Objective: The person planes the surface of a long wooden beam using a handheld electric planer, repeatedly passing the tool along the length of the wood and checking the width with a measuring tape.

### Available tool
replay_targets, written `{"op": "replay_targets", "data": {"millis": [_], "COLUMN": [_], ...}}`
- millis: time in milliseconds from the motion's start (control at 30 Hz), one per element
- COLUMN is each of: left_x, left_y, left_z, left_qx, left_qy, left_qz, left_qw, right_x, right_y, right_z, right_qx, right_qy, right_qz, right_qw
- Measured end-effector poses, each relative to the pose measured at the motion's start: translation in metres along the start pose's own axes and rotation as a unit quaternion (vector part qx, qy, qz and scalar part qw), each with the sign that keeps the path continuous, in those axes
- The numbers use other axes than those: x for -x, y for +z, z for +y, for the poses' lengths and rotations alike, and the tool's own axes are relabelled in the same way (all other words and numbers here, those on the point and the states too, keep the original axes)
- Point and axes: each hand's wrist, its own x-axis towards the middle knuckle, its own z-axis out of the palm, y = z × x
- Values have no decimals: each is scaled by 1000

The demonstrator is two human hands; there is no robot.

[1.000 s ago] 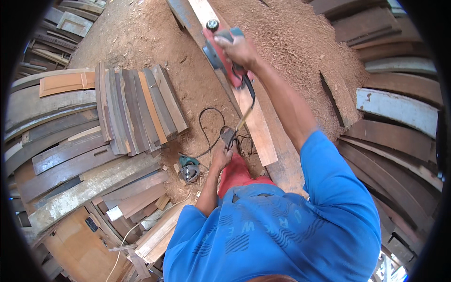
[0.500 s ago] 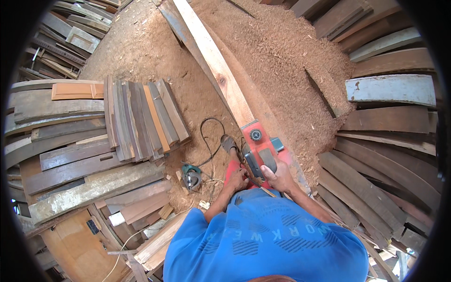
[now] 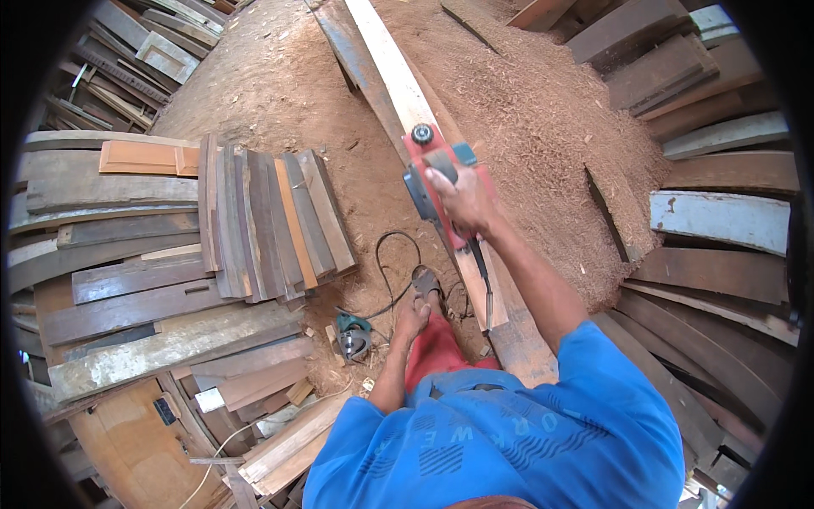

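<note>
The red electric planer [image 3: 437, 182] is gripped by its top handle in the closed right hand [image 3: 462, 199], upon the long pale plank [image 3: 398, 81]. It looks heavy, rigid. The left hand [image 3: 413, 316] hangs loosely curled beside the plank, nothing held.

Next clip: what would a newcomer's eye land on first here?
The red planer, gripped by the right hand, sits on the long pale plank running up the middle. The left hand rests low by the knee, near the black cord. A broad heap of sawdust spreads to the right, with stacked boards at left.
</note>
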Motion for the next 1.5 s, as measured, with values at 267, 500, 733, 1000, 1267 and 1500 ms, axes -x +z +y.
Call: {"op": "replay_targets", "data": {"millis": [267,500,733,1000,1267,1500], "left_x": [-7,-67,-247,-344,-357,-331], "left_y": [-4,-49,-124,-151,-173,-169], "left_z": [-19,30,151,302,312,336], "left_qx": [-21,65,81,-21,-100,-95], "left_qy": [17,52,122,67,-23,-45], "left_qz": [-5,35,116,66,150,143], "left_qw": [1000,996,982,995,983,984], "right_x": [-133,-95,104,227,235,234], "right_y": [6,-33,-106,-99,-95,-97], "right_z": [-37,-28,32,89,113,111], "right_qx": [89,-24,-40,94,50,47], "right_qy": [-17,2,100,238,247,271], "right_qz": [33,38,-12,0,32,20], "right_qw": [995,999,994,967,967,961]}}
